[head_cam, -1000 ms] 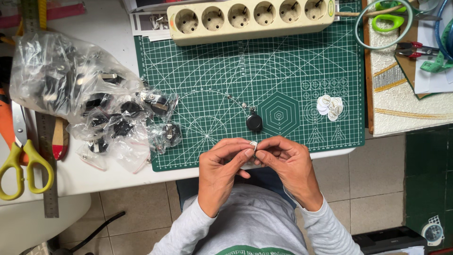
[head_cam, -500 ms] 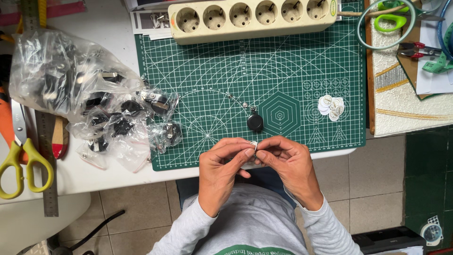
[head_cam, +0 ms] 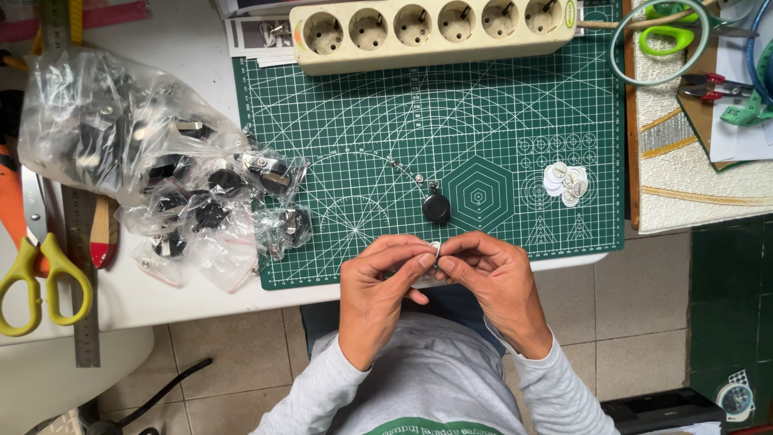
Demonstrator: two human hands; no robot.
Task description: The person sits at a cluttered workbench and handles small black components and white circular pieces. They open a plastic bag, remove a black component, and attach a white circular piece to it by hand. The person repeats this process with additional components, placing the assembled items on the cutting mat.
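While both hands meet at the mat's near edge, a small white round sticker is pinched between the closed fingertips of the left hand and right hand. Little has changed over the last second: same grip, same place. Just beyond lies a black round badge reel on the green gridded cutting mat; farther right, a pile of white round stickers.
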